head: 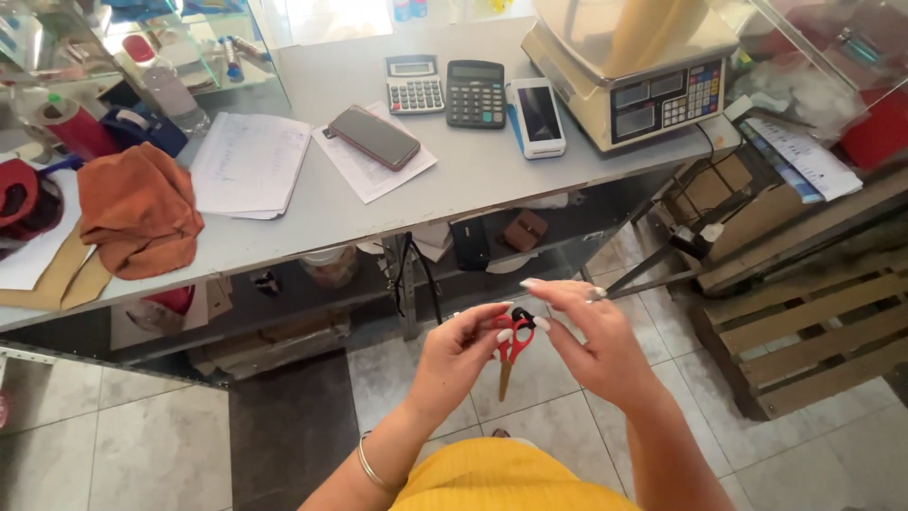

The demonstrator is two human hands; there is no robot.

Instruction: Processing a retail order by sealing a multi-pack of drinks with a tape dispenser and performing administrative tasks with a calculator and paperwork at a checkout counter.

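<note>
I hold a small pair of scissors [512, 343] with red and black handles, blades pointing down toward the tiled floor. My left hand [458, 358] pinches the red handles from the left. My right hand [594, 339], with a ring on one finger, grips the black loop at the top from the right. Both hands meet in front of me, below the edge of the grey counter [445, 185].
On the counter lie a smartphone [374, 136] on papers, two calculators [445, 90], a payment terminal [537, 115], a weighing scale [634, 66], an orange cloth [138, 210] and a tape dispenser [142, 126]. A wooden pallet [804, 331] sits on the floor at right.
</note>
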